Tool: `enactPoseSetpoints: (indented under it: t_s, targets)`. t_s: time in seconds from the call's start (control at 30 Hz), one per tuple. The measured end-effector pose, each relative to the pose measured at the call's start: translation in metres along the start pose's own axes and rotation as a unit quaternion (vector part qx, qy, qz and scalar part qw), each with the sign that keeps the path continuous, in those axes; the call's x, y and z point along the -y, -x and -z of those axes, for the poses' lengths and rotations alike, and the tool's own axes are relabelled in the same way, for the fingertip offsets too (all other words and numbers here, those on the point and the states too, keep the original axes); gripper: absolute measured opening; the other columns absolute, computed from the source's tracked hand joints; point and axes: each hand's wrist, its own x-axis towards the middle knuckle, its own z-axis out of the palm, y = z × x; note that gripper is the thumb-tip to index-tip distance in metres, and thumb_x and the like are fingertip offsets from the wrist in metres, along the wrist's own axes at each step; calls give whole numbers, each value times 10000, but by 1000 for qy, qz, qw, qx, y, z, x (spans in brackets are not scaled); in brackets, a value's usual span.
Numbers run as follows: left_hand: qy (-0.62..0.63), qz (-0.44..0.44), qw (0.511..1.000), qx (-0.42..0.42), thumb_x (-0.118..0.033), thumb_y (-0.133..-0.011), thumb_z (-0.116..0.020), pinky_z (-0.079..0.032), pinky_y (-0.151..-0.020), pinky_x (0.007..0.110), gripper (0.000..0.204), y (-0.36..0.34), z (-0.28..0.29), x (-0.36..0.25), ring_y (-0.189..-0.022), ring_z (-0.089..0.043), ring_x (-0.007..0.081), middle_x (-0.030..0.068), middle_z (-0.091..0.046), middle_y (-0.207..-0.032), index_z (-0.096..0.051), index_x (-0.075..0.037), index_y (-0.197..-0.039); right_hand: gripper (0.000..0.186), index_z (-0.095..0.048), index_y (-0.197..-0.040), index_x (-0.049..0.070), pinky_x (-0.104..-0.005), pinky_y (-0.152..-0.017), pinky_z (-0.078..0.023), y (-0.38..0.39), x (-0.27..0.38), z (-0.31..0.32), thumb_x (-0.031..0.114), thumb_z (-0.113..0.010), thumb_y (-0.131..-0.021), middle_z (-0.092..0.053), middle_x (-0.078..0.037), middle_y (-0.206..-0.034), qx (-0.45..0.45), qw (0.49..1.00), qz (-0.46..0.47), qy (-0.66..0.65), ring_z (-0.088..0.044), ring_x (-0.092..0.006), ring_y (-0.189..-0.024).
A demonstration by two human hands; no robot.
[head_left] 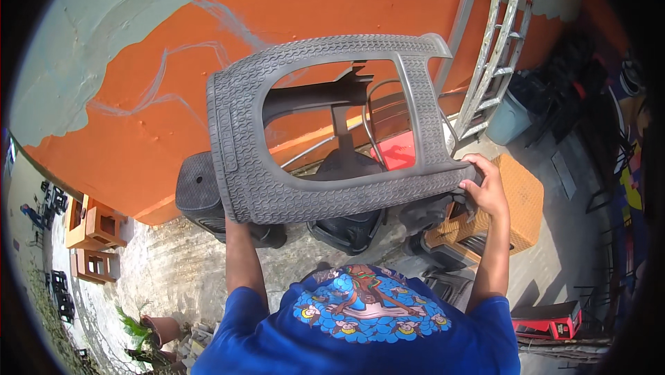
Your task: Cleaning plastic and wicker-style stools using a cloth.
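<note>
A grey plastic chair (312,191) with a woven-look surface is held up in front of me, turned on its side. A large opening runs through its middle, and darker parts of it show behind. My right hand (490,191) is closed round the chair's lower right end, thumb on the near side. My left forearm (244,257) rises behind the chair's lower left corner. The chair hides my left hand, so its fingers cannot be seen.
Beyond stands an orange and grey wall (159,98). A ladder (495,63) leans at the right, near a grey-blue bin (514,111). Below the chair are a dark woven-look stool (197,184) and a tan woven-look piece (519,202). Wooden stools (104,226) and a potted plant (161,330) stand left.
</note>
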Motion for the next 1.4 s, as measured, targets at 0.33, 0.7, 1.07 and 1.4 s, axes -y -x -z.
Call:
enactPoseSetpoints:
  t_s: [0.33, 0.7, 1.07, 1.4]
  targets:
    - [-63, 121, 991, -7, -781, -893, -399, -359, -1125, 497, 976, 30, 24, 59, -1352, -429, 315, 193, -417, -1484, -288, -49, -1528, 409, -657, -1011, 9, -368, -872, -482, 17, 9, -39, -139, -708, -633, -683, -139, -983, 43, 983, 31, 178, -609, -323, -957]
    - [-174, -24, 983, 57, -747, -919, -378, -358, -1115, 425, 908, -29, 30, 32, -1320, -471, 280, 181, -459, -1454, -373, -50, -1502, 407, -675, -1010, 30, -358, -892, -483, 16, -35, -44, -119, -745, -637, -675, -119, -999, 40, 969, -83, 228, -625, -284, -995]
    - [-615, 22, 719, 323, -505, -600, -845, -427, -1050, 431, 989, -73, -93, -61, -1266, -536, 344, 236, -580, -1304, -518, 38, -1359, 406, -678, -1003, 57, -377, -890, -480, 17, -54, -33, -101, -750, -636, -661, -132, -1012, 20, 956, -125, 264, -615, -320, -983]
    - [-763, -103, 594, 233, -520, -455, -915, -362, -1024, 502, 999, -28, -166, -46, -1214, -545, 329, 177, -602, -1216, -542, 18, -1209, 525, -620, -1136, 39, -392, -957, -471, 85, -54, -64, -46, -796, -649, -645, -148, -1094, -52, 965, -147, 209, -593, -326, -1128]
